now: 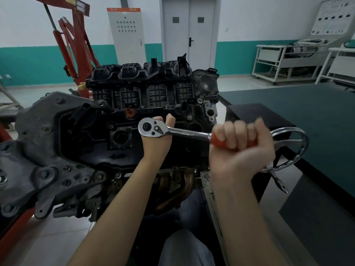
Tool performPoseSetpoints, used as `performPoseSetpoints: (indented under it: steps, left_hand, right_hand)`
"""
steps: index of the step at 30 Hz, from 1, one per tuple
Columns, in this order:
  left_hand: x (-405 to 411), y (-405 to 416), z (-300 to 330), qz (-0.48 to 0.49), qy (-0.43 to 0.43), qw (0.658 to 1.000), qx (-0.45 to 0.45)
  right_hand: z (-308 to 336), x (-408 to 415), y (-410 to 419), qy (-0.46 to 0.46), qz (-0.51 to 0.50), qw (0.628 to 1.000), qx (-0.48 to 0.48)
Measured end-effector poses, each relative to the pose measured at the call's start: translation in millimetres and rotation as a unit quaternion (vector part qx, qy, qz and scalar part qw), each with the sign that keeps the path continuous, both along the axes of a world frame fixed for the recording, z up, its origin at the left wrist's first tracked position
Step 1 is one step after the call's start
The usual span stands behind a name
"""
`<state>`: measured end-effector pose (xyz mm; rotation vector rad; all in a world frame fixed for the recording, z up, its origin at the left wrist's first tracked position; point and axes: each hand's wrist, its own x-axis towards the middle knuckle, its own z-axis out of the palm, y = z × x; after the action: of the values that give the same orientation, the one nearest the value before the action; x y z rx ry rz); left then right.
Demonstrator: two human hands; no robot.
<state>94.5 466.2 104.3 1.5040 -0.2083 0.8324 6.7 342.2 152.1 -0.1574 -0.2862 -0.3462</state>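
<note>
A car engine point(99, 143) on a stand fills the middle, with a black ribbed intake manifold point(142, 87) on top. A chrome ratchet wrench point(172, 131) with an orange handle lies across the engine's black cover. My right hand point(240, 146) grips the orange handle in a fist. My left hand point(159, 139) sits under the ratchet's round head, fingers curled up behind it; what the fingers hold is hidden by the head.
A chrome hand wheel point(295, 150) of the stand juts out right of my right hand. A dark green table point(307, 116) stands at right. A red engine hoist point(76, 47) is behind at left, with a white cabinet point(126, 33), doors and white frames further back.
</note>
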Motion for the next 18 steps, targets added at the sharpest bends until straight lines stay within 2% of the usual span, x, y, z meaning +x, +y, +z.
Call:
performPoseSetpoints:
  steps: [5,8,13,18]
  left_hand:
    - [2.5,1.0,-1.9,-0.016,0.002,1.0,-0.024]
    - [2.1,-0.9,-0.7,-0.031,-0.019,0.999,-0.005]
    - [2.1,3.7,-4.6,0.01,-0.008,1.0,-0.001]
    - [-1.7,-0.7,-2.8,-0.001,-0.012,1.0,-0.013]
  right_hand:
    - [51.9,43.6,-13.3,0.012,0.094,0.988,-0.124]
    - [68.4,55.3,-13.3,0.02,0.135,0.979,-0.151]
    - [26.6,21.5,-5.4,0.003,0.054,0.996,-0.067]
    - [-15.3,-13.7,5.0,0.014,-0.006,1.0,0.017]
